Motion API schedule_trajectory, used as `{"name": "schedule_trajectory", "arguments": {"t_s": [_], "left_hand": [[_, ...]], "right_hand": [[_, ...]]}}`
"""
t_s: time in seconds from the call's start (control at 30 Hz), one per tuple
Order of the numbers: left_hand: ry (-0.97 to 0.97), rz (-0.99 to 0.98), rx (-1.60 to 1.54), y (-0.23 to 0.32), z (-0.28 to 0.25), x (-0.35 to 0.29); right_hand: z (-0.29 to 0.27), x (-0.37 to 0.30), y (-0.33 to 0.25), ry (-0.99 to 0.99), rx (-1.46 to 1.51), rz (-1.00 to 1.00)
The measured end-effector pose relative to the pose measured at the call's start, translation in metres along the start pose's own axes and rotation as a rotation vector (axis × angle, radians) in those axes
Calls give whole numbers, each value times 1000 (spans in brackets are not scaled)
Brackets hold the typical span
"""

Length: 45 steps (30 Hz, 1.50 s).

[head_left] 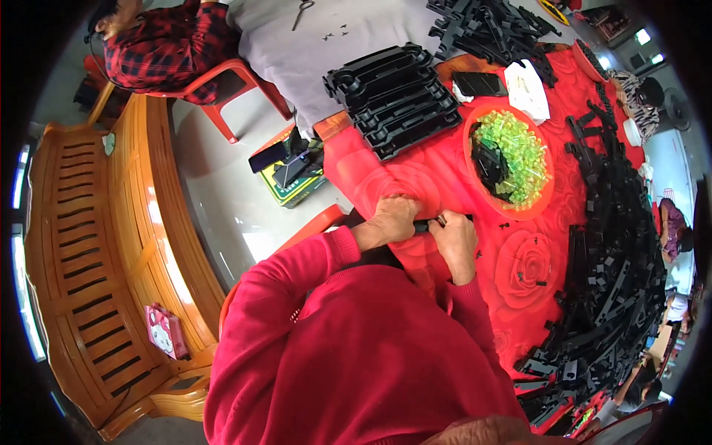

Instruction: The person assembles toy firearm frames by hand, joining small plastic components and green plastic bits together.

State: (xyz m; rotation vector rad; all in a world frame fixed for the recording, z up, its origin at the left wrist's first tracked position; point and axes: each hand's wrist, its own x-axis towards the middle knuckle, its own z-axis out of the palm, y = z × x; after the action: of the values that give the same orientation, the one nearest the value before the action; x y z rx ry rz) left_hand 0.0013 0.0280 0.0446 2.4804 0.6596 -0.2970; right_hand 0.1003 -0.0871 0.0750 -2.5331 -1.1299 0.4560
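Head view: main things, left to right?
Bench → floor box → left hand → right hand → bowl → black pile

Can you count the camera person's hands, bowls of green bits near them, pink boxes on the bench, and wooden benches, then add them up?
Left hand and right hand: 2
Red bowl of yellow-green bits: 1
Pink box: 1
Wooden bench: 1
Total: 5, without the heaped black pieces, which overlap too much to count.
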Motion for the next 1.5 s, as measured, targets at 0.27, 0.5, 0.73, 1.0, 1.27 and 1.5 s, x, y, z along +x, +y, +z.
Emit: {"name": "schedule_trajectory", "arguments": {"t_s": [0.27,0.5,0.73,1.0,1.27,1.5], "left_hand": [[12,-10,0,4,-2,-4],[15,-29,3,7,-3,-7],[115,-10,64,2,10,-1],[629,362,-11,3,15,-33],[698,385,121,15,37,-47],[738,274,95,15,51,-34]], "right_hand": [[-2,3,4,-39,22,34],[2,-1,7,-31,63,30],[6,2,8,-21,12,34],[2,4,7,0,55,16],[7,-9,9,36,86,55],[13,-10,37,-36,488,-21]]}}
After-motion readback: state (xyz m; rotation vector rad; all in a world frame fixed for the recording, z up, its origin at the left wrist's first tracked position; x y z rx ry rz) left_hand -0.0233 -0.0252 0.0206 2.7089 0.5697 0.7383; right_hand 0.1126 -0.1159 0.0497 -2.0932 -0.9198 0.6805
